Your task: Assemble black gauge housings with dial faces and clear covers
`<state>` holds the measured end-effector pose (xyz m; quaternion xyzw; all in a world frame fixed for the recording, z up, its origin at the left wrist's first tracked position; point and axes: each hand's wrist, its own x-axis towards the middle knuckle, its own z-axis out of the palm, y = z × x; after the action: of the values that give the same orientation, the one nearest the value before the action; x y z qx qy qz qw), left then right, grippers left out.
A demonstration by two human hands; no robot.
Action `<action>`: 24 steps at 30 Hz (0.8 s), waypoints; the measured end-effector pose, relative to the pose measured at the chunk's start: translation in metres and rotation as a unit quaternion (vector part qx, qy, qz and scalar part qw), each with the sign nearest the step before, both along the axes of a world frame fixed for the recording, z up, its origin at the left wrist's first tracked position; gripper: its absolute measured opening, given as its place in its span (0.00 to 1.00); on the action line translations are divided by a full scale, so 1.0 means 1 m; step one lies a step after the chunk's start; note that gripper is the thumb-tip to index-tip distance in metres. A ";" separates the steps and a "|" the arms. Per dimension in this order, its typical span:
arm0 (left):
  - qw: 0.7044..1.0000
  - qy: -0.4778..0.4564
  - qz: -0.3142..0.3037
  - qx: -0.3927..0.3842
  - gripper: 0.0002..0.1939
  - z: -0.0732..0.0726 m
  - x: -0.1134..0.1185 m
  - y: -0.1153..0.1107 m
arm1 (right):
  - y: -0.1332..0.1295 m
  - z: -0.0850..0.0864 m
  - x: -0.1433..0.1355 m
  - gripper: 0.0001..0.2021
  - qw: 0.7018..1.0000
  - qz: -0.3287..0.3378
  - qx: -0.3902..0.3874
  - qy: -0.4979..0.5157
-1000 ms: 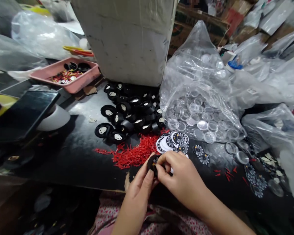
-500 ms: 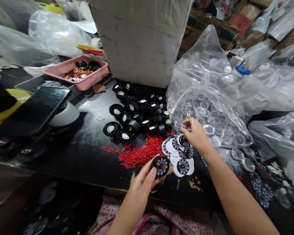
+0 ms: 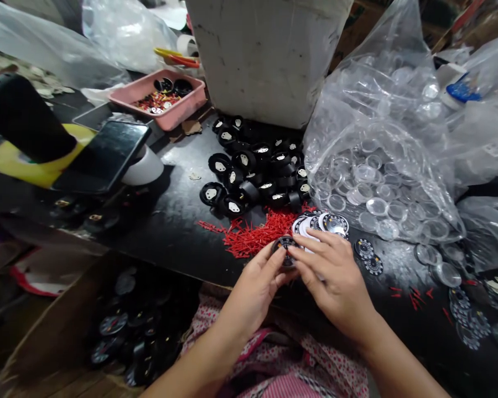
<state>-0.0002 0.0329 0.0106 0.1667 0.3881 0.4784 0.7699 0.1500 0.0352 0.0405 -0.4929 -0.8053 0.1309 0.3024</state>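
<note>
My left hand (image 3: pixel 260 282) is closed around a small round black dial (image 3: pixel 285 250), holding it tilted above the table's front edge. The thumb lies across its face, which carries pale markings. My right hand (image 3: pixel 332 276) meets it from the right, with thumb and fingertips at the rim and the other fingers stretched over the printed dial cards (image 3: pixel 334 223). Whether a clear cover is between those fingertips cannot be made out. A heap of red pointers (image 3: pixel 253 235) lies just beyond my left hand. Behind it are piled black round housings (image 3: pixel 249 190) with pale metal plates.
An open plastic bag of clear round covers (image 3: pixel 373 207) lies at right, with loose dial cards (image 3: pixel 369 257) before it. At left are a phone (image 3: pixel 108 152) leaning on a tape roll and a pink tray (image 3: pixel 161 99). A box of dials (image 3: pixel 114 325) sits below the table.
My right hand has come from the edge of the bag down to the dial in my left hand. The view has shifted, so the table's things appear higher and further right.
</note>
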 end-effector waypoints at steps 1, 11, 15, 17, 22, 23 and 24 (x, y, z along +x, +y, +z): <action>0.999 0.030 -0.008 0.020 0.15 -0.001 0.001 -0.003 | 0.002 0.002 -0.001 0.11 0.999 -0.023 -0.026 0.029; 0.937 0.242 -0.149 0.204 0.27 -0.004 0.003 -0.018 | 0.015 0.004 -0.009 0.23 0.982 -0.101 -0.150 0.047; 0.929 0.251 -0.161 0.219 0.27 -0.006 0.003 -0.019 | 0.011 0.002 -0.005 0.22 0.982 -0.067 -0.165 0.067; 0.924 0.258 -0.169 0.227 0.26 -0.004 0.004 -0.021 | 0.011 0.000 -0.003 0.21 0.985 -0.071 -0.137 0.075; 0.928 0.270 -0.154 0.205 0.20 0.000 0.010 -0.020 | 0.012 -0.012 -0.008 0.20 0.988 -0.091 -0.082 0.097; 0.928 0.276 -0.146 0.202 0.20 0.001 0.009 -0.019 | 0.011 -0.013 -0.011 0.20 0.988 -0.093 -0.078 0.094; 0.926 0.287 -0.144 0.199 0.20 0.002 0.007 -0.018 | 0.010 -0.014 -0.015 0.21 0.988 -0.093 -0.084 0.087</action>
<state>0.0067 0.0149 0.0127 0.5011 0.4607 0.3615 0.6372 0.1354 0.0457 0.0269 -0.5762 -0.7126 0.2114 0.3399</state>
